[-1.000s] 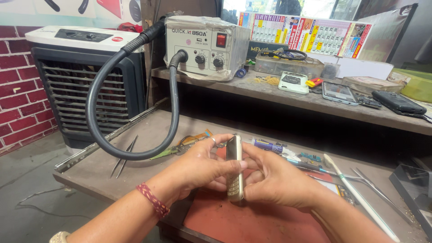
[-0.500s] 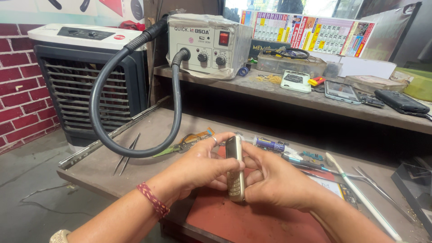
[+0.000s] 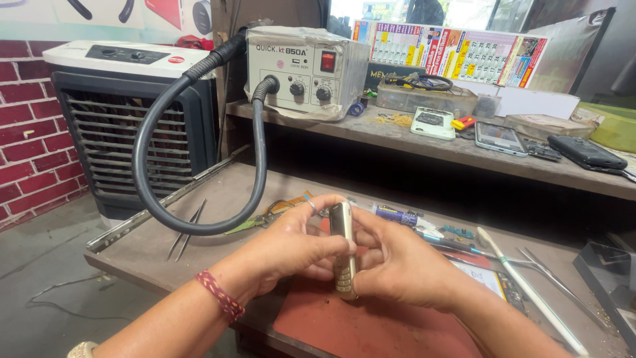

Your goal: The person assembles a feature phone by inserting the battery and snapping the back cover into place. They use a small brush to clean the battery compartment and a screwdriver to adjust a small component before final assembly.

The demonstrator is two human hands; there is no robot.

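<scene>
Small gold-coloured keypad phone (image 3: 342, 248) held on edge, upright, keypad end down, above the red mat (image 3: 371, 328) at the near edge of the bench (image 3: 218, 199). Left hand (image 3: 291, 248) curled around the phone's left side, thumb pressed across its middle, fingers closed on it. Right hand (image 3: 397, 265) closed on the right side, thumb and fingers pinching the lower part. Both hands grip the same phone; a woven red band sits on the left wrist.

Just beyond the hands, on the bench: small tools and a blue-capped tube (image 3: 394, 214), with orange flex strips to the left. Tweezers (image 3: 187, 229) lie further left on bare bench. Right of the hands, a long white-handled tool (image 3: 530, 292) and metal tweezers rest near a circuit board.

A thick black hose (image 3: 159, 192) loops from the grey hot-air station (image 3: 306, 73) on the far shelf (image 3: 424, 142) down to the bench. Right along the shelf: a white phone part, a smartphone (image 3: 500, 137), a dark phone (image 3: 586, 152). Far left stands an air cooler (image 3: 126, 126) against a brick wall.
</scene>
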